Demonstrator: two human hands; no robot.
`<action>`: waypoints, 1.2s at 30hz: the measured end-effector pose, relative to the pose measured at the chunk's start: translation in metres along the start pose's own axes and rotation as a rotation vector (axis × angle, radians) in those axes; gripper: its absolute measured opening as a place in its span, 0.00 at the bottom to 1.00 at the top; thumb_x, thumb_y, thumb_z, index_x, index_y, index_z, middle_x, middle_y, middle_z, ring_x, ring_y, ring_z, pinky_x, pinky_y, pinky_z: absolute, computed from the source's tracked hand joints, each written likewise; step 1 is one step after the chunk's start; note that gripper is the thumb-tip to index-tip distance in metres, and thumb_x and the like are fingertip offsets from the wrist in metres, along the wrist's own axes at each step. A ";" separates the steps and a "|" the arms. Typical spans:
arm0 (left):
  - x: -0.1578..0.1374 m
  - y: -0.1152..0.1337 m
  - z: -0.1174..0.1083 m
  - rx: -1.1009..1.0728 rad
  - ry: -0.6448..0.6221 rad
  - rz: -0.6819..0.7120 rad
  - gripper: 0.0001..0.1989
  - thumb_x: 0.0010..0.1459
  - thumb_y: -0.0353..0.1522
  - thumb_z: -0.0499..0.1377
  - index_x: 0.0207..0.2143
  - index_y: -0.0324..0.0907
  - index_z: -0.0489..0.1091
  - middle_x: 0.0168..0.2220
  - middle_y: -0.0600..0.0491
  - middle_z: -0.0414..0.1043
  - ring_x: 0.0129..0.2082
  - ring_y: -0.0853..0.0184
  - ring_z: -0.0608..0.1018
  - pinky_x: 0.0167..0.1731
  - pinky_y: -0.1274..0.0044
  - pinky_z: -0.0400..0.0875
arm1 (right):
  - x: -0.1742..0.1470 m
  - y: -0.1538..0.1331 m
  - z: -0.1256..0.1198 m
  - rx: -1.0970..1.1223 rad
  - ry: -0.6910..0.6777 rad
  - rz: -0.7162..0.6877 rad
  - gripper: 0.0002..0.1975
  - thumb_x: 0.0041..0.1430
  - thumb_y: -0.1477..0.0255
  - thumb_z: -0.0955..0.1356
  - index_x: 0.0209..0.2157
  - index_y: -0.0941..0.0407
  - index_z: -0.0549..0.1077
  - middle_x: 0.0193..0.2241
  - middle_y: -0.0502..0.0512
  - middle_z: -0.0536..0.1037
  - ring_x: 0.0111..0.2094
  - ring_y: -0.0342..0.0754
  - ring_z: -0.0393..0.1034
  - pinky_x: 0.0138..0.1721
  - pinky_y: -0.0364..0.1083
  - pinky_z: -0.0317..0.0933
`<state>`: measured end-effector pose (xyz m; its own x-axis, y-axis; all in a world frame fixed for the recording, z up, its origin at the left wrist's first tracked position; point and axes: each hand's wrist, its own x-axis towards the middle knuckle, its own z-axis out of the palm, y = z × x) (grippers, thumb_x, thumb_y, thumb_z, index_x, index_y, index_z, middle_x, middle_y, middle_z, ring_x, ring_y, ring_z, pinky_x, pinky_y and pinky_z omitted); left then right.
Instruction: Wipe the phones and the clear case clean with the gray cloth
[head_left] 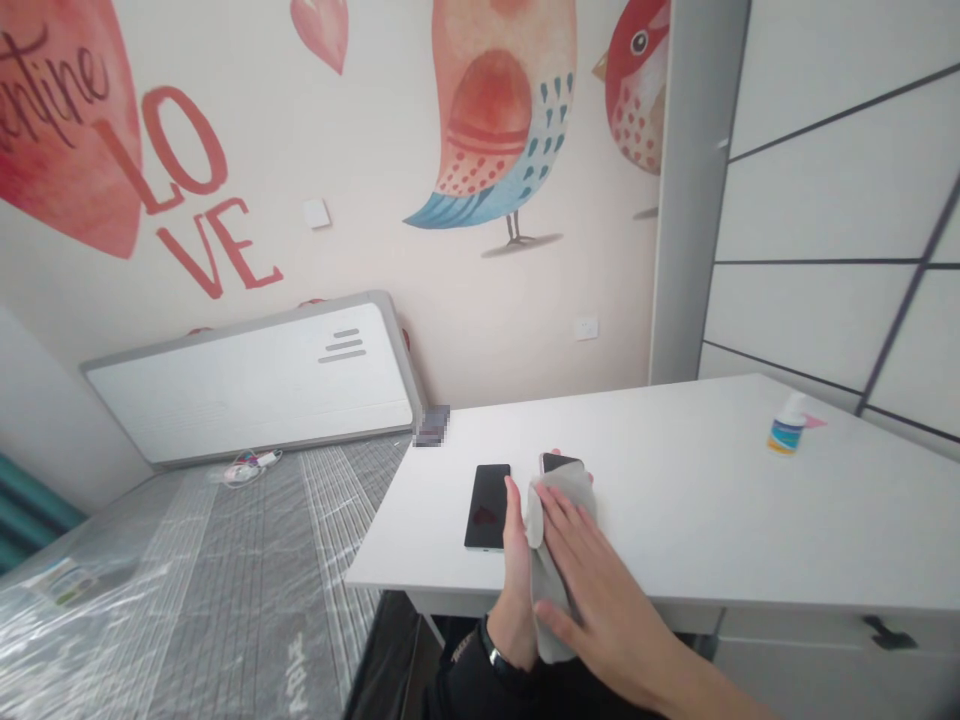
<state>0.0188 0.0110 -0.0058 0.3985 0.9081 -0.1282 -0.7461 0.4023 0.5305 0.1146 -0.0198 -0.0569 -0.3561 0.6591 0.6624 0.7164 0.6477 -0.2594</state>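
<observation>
My left hand (516, 575) is closed around a dark-screened phone (559, 463), its thumb along the left side and fingertips showing past the far end. Most of that phone is covered by a grey cloth (551, 580). Lying over the cloth, my right hand (592, 575) presses it onto the screen with fingers close together. A second phone (486, 505), black and screen up, rests on the white table (675, 480) just left of my hands.
A white bottle (785, 430) with a blue and yellow label stands at the table's right, beside a small pink item (814, 421). A pixelated dark object (432, 426) sits at the back left corner. Left of the table is a plastic-covered bed (247, 570).
</observation>
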 end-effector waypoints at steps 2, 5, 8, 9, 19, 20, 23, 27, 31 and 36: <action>-0.005 -0.006 0.003 -0.050 -0.029 -0.005 0.33 0.72 0.52 0.44 0.57 0.40 0.76 0.58 0.43 0.78 0.63 0.55 0.76 0.66 0.68 0.67 | 0.018 0.015 -0.003 0.002 0.081 0.091 0.42 0.74 0.58 0.61 0.77 0.51 0.31 0.76 0.65 0.49 0.75 0.66 0.47 0.69 0.71 0.57; -0.007 -0.005 0.006 -0.067 -0.063 -0.037 0.34 0.71 0.53 0.45 0.58 0.40 0.76 0.61 0.43 0.76 0.65 0.55 0.74 0.66 0.68 0.65 | 0.033 0.017 0.004 -0.022 0.196 0.191 0.38 0.76 0.63 0.57 0.76 0.51 0.29 0.76 0.66 0.49 0.75 0.64 0.46 0.70 0.72 0.53; 0.001 0.008 0.006 -0.095 0.025 -0.019 0.33 0.71 0.54 0.46 0.53 0.39 0.78 0.54 0.43 0.80 0.60 0.56 0.78 0.65 0.68 0.67 | 0.019 -0.006 0.016 -0.038 0.170 0.140 0.38 0.75 0.67 0.56 0.76 0.56 0.28 0.77 0.66 0.42 0.76 0.65 0.40 0.70 0.70 0.53; 0.004 0.011 0.005 -0.099 0.047 -0.020 0.33 0.70 0.54 0.47 0.51 0.38 0.79 0.50 0.42 0.82 0.59 0.55 0.79 0.64 0.68 0.68 | 0.012 -0.013 0.018 -0.034 0.128 0.097 0.39 0.75 0.66 0.57 0.76 0.57 0.30 0.77 0.66 0.40 0.76 0.66 0.39 0.70 0.69 0.53; 0.009 0.015 0.007 0.011 -0.051 -0.129 0.34 0.69 0.55 0.49 0.56 0.38 0.75 0.53 0.40 0.80 0.56 0.51 0.81 0.62 0.63 0.70 | 0.035 0.026 0.011 0.079 0.187 0.194 0.31 0.77 0.64 0.55 0.76 0.53 0.48 0.74 0.63 0.56 0.74 0.61 0.51 0.70 0.67 0.55; 0.012 0.017 0.008 0.015 -0.028 -0.087 0.33 0.69 0.55 0.49 0.55 0.37 0.76 0.52 0.40 0.81 0.54 0.52 0.82 0.61 0.64 0.71 | 0.031 0.020 0.016 0.089 0.192 0.201 0.32 0.77 0.64 0.55 0.77 0.52 0.41 0.76 0.62 0.49 0.76 0.61 0.46 0.71 0.67 0.52; 0.020 0.021 0.007 0.042 0.056 -0.033 0.34 0.69 0.54 0.49 0.53 0.33 0.77 0.49 0.39 0.81 0.50 0.53 0.83 0.58 0.66 0.73 | 0.015 0.000 0.026 0.134 0.125 0.167 0.37 0.77 0.66 0.56 0.76 0.49 0.28 0.78 0.57 0.37 0.77 0.59 0.36 0.73 0.65 0.49; 0.014 0.008 0.007 -0.017 0.069 -0.035 0.33 0.72 0.52 0.46 0.52 0.36 0.78 0.48 0.42 0.82 0.50 0.55 0.83 0.58 0.67 0.73 | 0.020 0.017 0.018 0.185 0.067 0.144 0.36 0.77 0.63 0.57 0.76 0.46 0.32 0.78 0.56 0.41 0.77 0.58 0.39 0.74 0.64 0.47; 0.007 0.001 0.007 -0.042 -0.030 -0.117 0.29 0.69 0.52 0.53 0.55 0.39 0.77 0.50 0.44 0.81 0.55 0.55 0.81 0.60 0.68 0.71 | 0.039 0.039 0.017 0.196 0.121 0.255 0.32 0.77 0.62 0.56 0.77 0.46 0.40 0.77 0.58 0.49 0.76 0.60 0.46 0.74 0.66 0.48; 0.027 0.014 -0.005 -0.034 0.060 -0.019 0.29 0.62 0.53 0.61 0.47 0.35 0.78 0.45 0.41 0.82 0.51 0.51 0.82 0.57 0.63 0.74 | 0.011 0.011 0.039 0.211 0.121 0.164 0.34 0.77 0.68 0.55 0.76 0.47 0.31 0.78 0.54 0.37 0.77 0.59 0.35 0.74 0.66 0.47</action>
<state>0.0163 0.0419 -0.0061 0.3809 0.9053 -0.1883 -0.7571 0.4222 0.4985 0.0953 0.0100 -0.0804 -0.1625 0.7194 0.6753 0.6131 0.6098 -0.5022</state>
